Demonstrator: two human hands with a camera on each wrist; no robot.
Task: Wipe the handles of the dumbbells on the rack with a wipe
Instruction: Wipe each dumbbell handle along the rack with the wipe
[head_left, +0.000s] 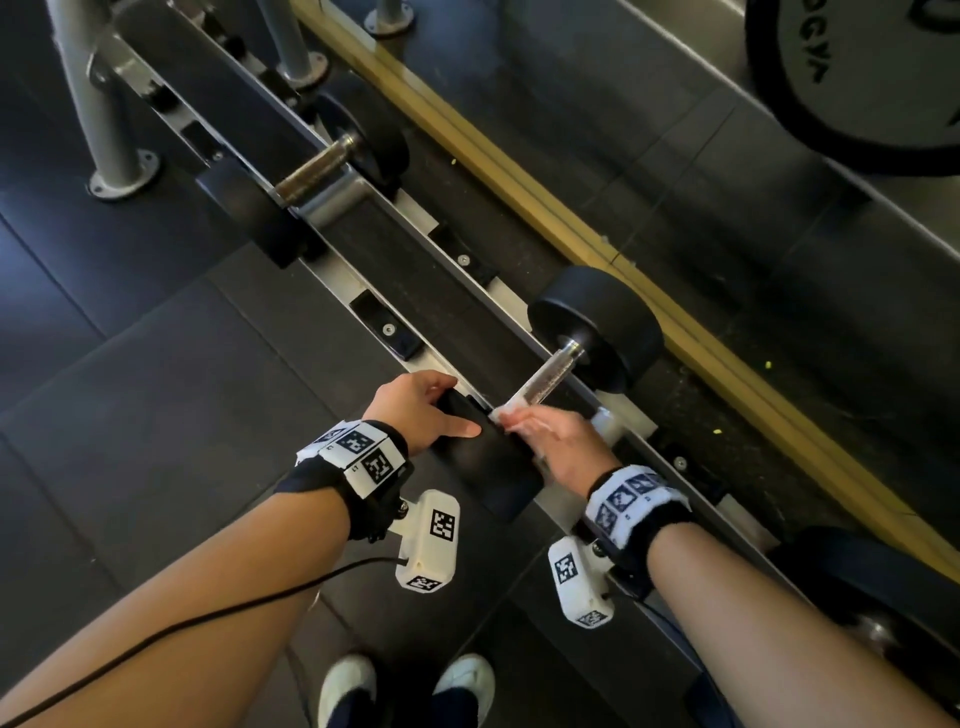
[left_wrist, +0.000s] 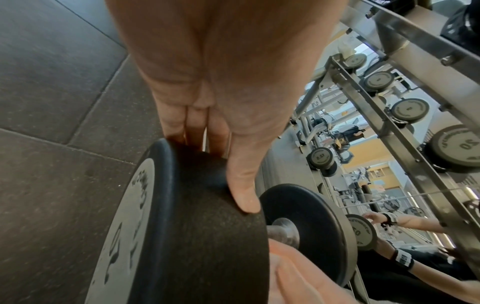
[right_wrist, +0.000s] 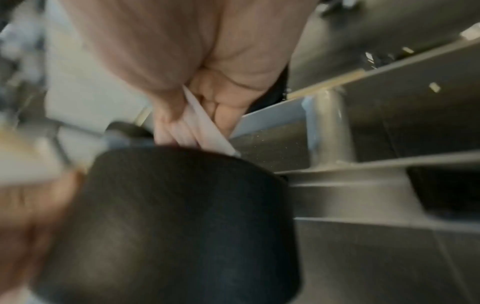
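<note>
A black dumbbell (head_left: 597, 327) lies across the grey rack (head_left: 358, 275), its steel handle (head_left: 545, 374) pointing toward me. My left hand (head_left: 423, 410) holds the near head (head_left: 488, 467), thumb laid across its top and fingers bent over its far side. In the left wrist view the thumb (left_wrist: 244, 195) lies on that head (left_wrist: 194, 226). My right hand (head_left: 550, 436) grips a white wipe (head_left: 506, 413) wrapped round the handle's near end, beside the near head. The blurred right wrist view shows the folded wipe (right_wrist: 192, 127) in my fingers above the head (right_wrist: 182, 216).
A second dumbbell (head_left: 322, 171) sits further along the rack at upper left, and a third (head_left: 857, 582) at lower right. A mirror with a yellow base strip (head_left: 519, 171) runs behind the rack. A large weight plate (head_left: 857, 78) shows at top right. My shoes (head_left: 405, 686) stand on dark floor mats.
</note>
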